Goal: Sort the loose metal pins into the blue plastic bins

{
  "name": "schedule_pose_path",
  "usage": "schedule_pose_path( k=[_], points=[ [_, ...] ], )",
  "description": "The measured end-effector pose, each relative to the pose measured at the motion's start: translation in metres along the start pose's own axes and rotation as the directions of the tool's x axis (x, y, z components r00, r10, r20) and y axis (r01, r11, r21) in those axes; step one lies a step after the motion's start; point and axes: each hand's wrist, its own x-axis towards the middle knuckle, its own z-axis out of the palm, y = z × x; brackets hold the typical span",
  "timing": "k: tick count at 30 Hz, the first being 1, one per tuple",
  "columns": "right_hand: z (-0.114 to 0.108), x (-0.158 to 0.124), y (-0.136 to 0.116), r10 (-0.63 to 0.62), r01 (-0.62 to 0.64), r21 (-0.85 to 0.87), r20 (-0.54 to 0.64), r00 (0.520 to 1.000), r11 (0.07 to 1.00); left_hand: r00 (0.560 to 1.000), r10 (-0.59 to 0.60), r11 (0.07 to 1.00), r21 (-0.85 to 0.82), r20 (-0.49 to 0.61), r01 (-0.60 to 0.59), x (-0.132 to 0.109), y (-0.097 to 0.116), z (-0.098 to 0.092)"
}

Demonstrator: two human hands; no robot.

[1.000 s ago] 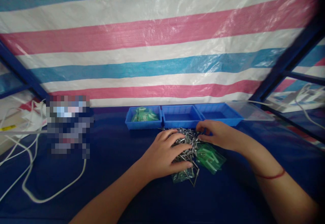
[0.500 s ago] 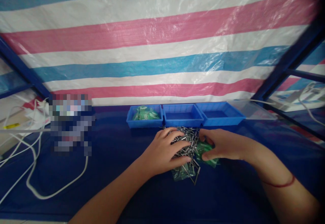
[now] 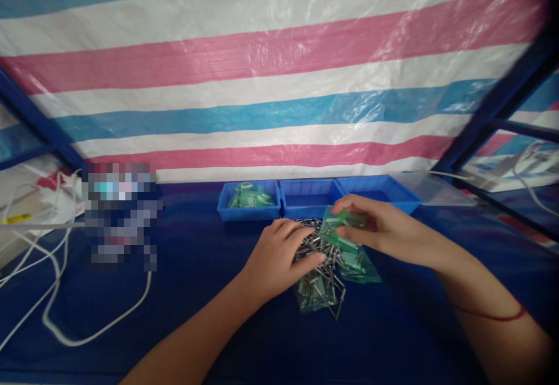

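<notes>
A heap of thin metal pins that look like blind rivets [image 3: 328,258] lies on the dark blue table. My left hand [image 3: 273,262] rests on the heap's left side, fingers apart, with its fingertips partly lost among the pins. Pinched between thumb and fingers of my right hand [image 3: 388,233] is a small green plastic bag [image 3: 329,226], raised over the right part of the heap. Under it, a second green bag [image 3: 361,267] with silvery pieces inside lies on the table. Another greenish bag [image 3: 308,299] sits at the near edge of the heap, partly covered by pins.
Three blue bins stand in a row behind the heap: the left bin [image 3: 248,215] contains green bags, then come the middle bin [image 3: 293,209] and the right bin [image 3: 408,203]. White cables [image 3: 87,338] trail over the table's left side. A striped sheet [image 3: 262,117] hangs behind.
My right hand has lifted a green bag up and slightly left from the heap's right side, uncovering another bag below. My left hand has stayed at the heap, its fingers shifting slightly.
</notes>
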Motion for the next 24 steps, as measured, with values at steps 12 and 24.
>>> schedule_pose_path(
  k=[12, 24],
  points=[
    [0.026, 0.011, -0.009, 0.148, -0.123, 0.490, -0.012, 0.989, 0.863, 0.951, -0.306, 0.920, -0.272, -0.045, 0.283, 0.003, -0.003, 0.000],
    [0.024, 0.013, -0.009, 0.171, -0.149, 0.363, -0.027, 0.985, 0.920, 0.923, -0.373, 0.866, -0.390, -0.091, 0.312, 0.001, -0.008, 0.001]
  ],
)
